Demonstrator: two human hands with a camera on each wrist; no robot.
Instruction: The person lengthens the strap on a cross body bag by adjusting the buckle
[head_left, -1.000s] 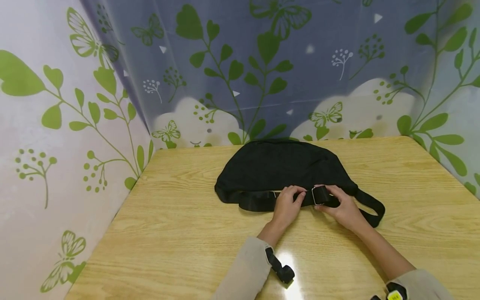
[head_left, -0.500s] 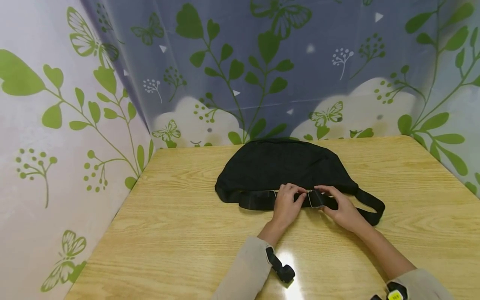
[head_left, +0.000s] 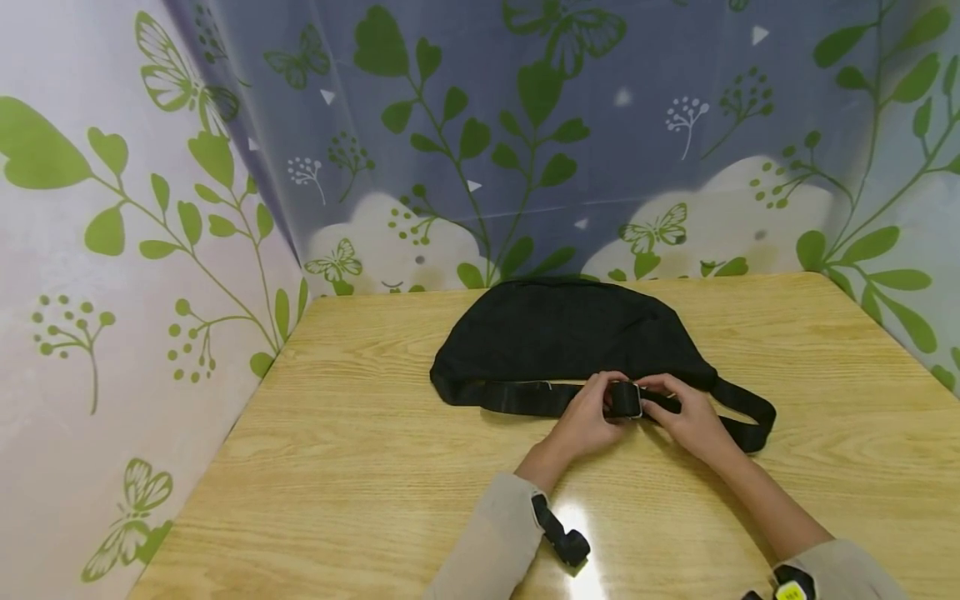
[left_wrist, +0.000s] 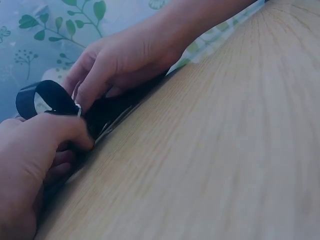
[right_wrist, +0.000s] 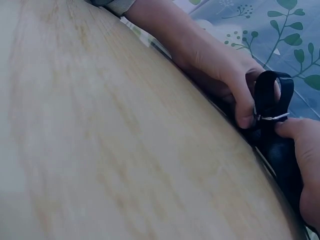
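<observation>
A black waist bag [head_left: 570, 333] lies flat on the table, its strap [head_left: 525, 398] stretched along the near side. Part of the strap rises in a loop [right_wrist: 274, 82] through a metal slide buckle [head_left: 640, 401]. My left hand [head_left: 588, 423] grips the strap at this loop, thumb beside the buckle in the right wrist view. Just right of the buckle, my right hand [head_left: 690, 421] pinches the strap between thumb and fingers; its thumb tip touches or nearly touches the buckle. Some fingertips are hidden behind the strap.
The wood-grain table [head_left: 337, 483] extends around the bag. Behind it hangs a printed curtain [head_left: 450, 167] with leaves and butterflies, close to the bag's far edge. A strap end loop [head_left: 761, 421] lies at the right.
My left hand has shifted right, from the strap left of the buckle to the loop. My right hand has let the loop go and now pinches right of the buckle.
</observation>
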